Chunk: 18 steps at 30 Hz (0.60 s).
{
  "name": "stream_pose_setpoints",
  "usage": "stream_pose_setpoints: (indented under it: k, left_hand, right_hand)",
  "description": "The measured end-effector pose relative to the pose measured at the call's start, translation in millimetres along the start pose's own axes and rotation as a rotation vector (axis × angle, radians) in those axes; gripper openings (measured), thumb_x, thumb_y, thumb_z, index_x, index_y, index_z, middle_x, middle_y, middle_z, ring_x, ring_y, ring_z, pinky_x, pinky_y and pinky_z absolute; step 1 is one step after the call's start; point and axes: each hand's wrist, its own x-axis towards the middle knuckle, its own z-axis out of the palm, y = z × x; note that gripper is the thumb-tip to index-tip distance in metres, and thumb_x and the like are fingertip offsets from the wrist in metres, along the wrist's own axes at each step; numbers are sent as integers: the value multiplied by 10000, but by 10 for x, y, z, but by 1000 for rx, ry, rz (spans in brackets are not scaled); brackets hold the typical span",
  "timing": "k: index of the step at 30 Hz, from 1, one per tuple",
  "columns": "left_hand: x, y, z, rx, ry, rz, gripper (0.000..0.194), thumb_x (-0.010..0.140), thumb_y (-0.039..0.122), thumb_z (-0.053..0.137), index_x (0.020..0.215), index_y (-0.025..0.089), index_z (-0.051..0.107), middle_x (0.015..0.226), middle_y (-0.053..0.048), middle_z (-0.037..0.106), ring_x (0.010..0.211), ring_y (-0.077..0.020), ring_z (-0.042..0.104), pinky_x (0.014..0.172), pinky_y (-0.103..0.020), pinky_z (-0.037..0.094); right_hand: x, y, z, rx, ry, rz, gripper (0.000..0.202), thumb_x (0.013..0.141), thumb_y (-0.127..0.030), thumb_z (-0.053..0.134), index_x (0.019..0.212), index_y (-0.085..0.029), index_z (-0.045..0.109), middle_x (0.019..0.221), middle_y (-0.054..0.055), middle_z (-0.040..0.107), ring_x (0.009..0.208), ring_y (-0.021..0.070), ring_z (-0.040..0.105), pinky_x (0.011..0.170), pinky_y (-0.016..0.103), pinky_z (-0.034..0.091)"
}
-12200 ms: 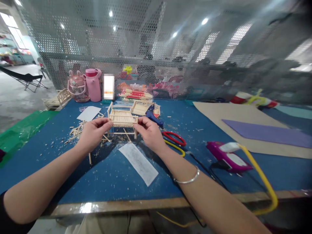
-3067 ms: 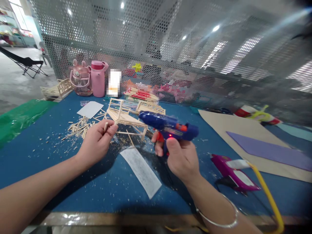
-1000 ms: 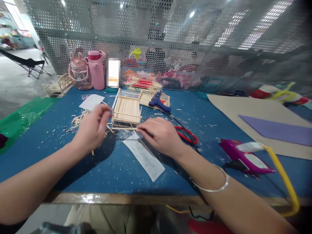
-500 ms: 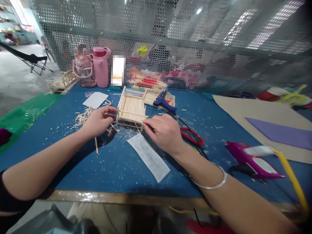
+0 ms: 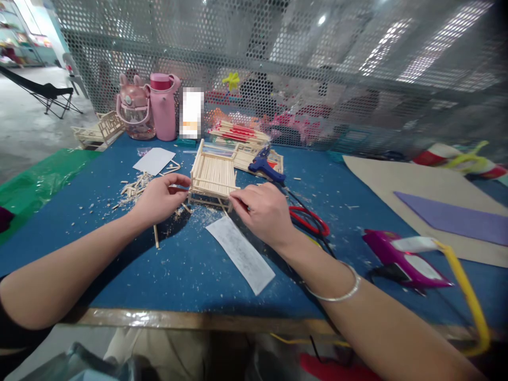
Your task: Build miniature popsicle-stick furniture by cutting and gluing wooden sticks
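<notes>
- Head view: the stick frame [image 5: 214, 172] stands left of middle on the worktop [image 5: 159, 286], towards its far edge.
- The right hand [image 5: 262, 214] pinches its near right corner; the left hand [image 5: 159, 198], fingers loosely parted, is at the other, contact unclear.
- Uneven pressure could skew it.
- Glue gun [image 5: 269, 167], wood scraps [image 5: 133, 190] and paper strip [image 5: 241, 256] crowd it.
</notes>
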Motion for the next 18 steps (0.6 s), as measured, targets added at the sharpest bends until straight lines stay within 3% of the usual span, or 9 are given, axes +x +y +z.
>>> stream_pose_setpoints:
  k: [8,14,18]
  left_hand:
    - [-19,85,0,0,-7,-5,377,661,271,593,1023,166,608,765,-56,679,583,-143,578,509,-258,420]
    - [-22,95,3,-11,-11,11,351,675,279,599,1004,160,606,771,-69,679,572,-139,568,480,-253,401]
    - [-30,81,7,-3,-13,5,337,685,278,604,1001,162,600,715,-57,675,533,-131,551,473,-257,391]
  right_hand:
    - [-3,8,16,24,22,-3,267,900,-242,447,798,-165,682,667,43,678,618,156,579,612,304,308]
    - [2,-20,54,36,31,-24,245,891,-199,440,862,-162,680,673,43,676,623,152,584,603,300,318]
    - [-22,-26,6,164,72,85,182,885,-266,480,833,-173,627,695,30,656,616,133,570,595,270,364]
